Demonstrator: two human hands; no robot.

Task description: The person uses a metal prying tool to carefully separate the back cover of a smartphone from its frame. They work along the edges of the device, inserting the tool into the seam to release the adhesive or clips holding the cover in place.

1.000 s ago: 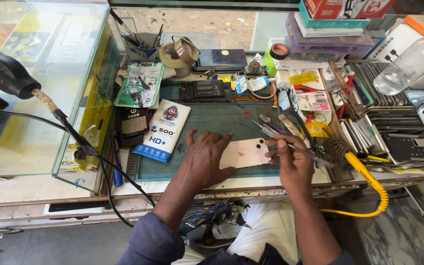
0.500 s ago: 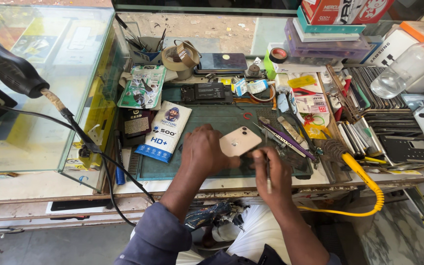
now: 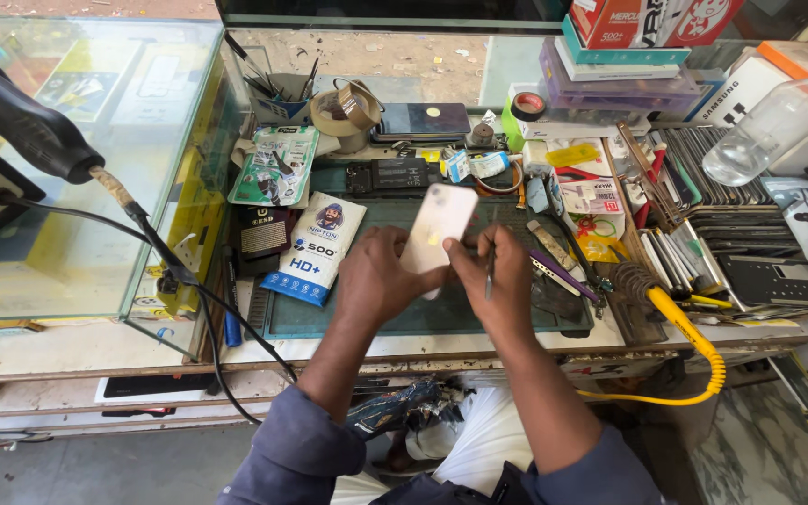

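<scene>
Now, grip by grip:

Left hand (image 3: 381, 281): fingers curled and closed round the lower end of a pale phone (image 3: 438, 223), back face up, lifted above the green mat (image 3: 423, 313).

Right hand (image 3: 499, 281): thumb pressed against the phone's lower right edge; the other fingers closed together on a thin metal tool (image 3: 491, 266) that points up and away from the palm.

Phone: tilted, top end leaning away towards the back of the bench; held between both hands over the middle of the mat, not touching it.

Around the hands: a white and blue packet (image 3: 315, 248) lies just left of the left hand; a yellow coiled cable (image 3: 694, 341) runs off the bench edge to the right; a clear bottle (image 3: 769, 126) lies on its side far right.

Hard to make out: the phone's lower end is covered by the fingers; whether the tool is tweezers or a pick cannot be told; the black handle (image 3: 21, 117) at left is cut off by the frame.
</scene>
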